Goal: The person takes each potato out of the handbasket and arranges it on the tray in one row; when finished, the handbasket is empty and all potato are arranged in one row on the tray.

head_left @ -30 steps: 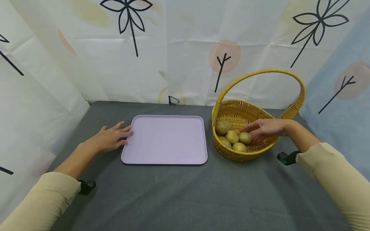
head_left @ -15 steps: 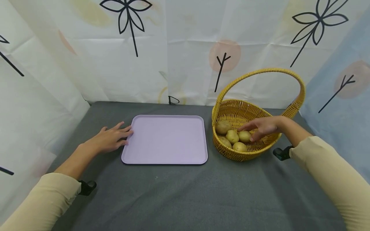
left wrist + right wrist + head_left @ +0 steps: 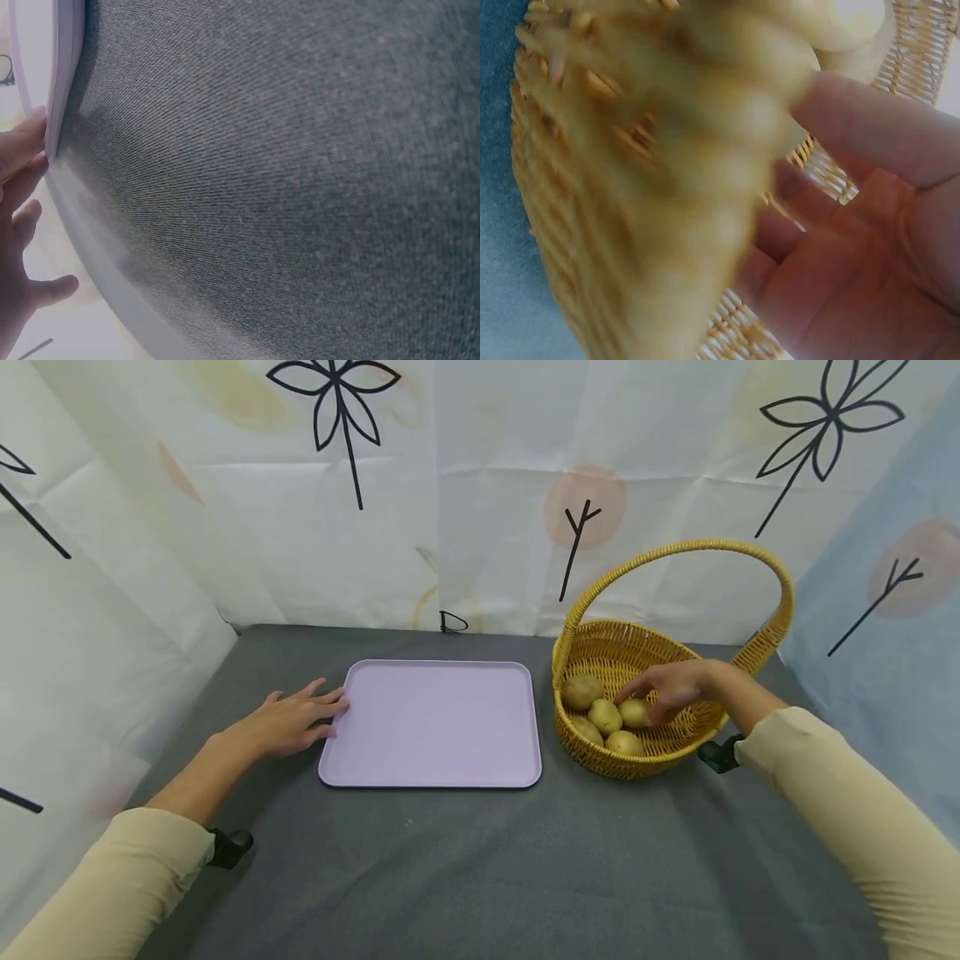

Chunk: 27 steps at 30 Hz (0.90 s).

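Note:
My right hand (image 3: 671, 687) reaches into a yellow wicker basket (image 3: 645, 768) and holds a potato (image 3: 633, 712) between thumb and fingers, the potato still among the others. In the right wrist view the basket's blurred rim (image 3: 652, 195) hides much of that potato, and the hand (image 3: 870, 240) curves in behind it. Several more potatoes lie on the basket's left side, such as a larger one (image 3: 582, 691) at the back. My left hand (image 3: 296, 722) rests its spread, straight fingers on the left edge of a lilac tray (image 3: 435, 727); in the left wrist view, fingertips (image 3: 34, 124) touch the tray's rim (image 3: 64, 67).
A dark grey cloth (image 3: 465, 868) covers the table. The basket's tall arched handle (image 3: 690, 545) rises above the right forearm. Behind hangs a white curtain (image 3: 480, 527) with leaf and tree drawings. A black wrist strap (image 3: 722, 754) sits by the right cuff.
My right hand has shifted slightly left, its fingers closing in around the potato, and the forearm has come inward. My left hand and the tray have stayed in place.

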Each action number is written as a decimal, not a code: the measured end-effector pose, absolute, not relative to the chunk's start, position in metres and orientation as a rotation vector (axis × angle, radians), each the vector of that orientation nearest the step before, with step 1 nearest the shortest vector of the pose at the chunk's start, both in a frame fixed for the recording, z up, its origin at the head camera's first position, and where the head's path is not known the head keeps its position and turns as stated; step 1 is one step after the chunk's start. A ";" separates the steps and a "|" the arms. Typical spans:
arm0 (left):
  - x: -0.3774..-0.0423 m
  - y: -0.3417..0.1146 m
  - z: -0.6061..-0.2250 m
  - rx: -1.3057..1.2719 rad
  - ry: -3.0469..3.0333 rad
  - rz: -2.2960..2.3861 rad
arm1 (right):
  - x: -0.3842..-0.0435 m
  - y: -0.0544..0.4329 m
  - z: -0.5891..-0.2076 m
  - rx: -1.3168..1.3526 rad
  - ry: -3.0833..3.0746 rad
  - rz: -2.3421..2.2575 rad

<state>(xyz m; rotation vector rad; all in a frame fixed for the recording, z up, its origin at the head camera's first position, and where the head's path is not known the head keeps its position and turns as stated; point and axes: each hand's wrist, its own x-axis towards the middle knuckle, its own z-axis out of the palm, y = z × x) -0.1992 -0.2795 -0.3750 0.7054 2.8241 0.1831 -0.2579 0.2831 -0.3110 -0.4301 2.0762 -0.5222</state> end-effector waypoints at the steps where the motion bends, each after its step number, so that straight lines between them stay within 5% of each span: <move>1: -0.199 -0.280 -0.375 0.705 2.824 0.185 | -0.258 0.281 -0.312 -0.420 2.078 -0.517; 27: -0.197 -0.278 -0.372 0.716 2.829 0.189 | -0.248 0.282 -0.293 -0.568 2.203 -0.557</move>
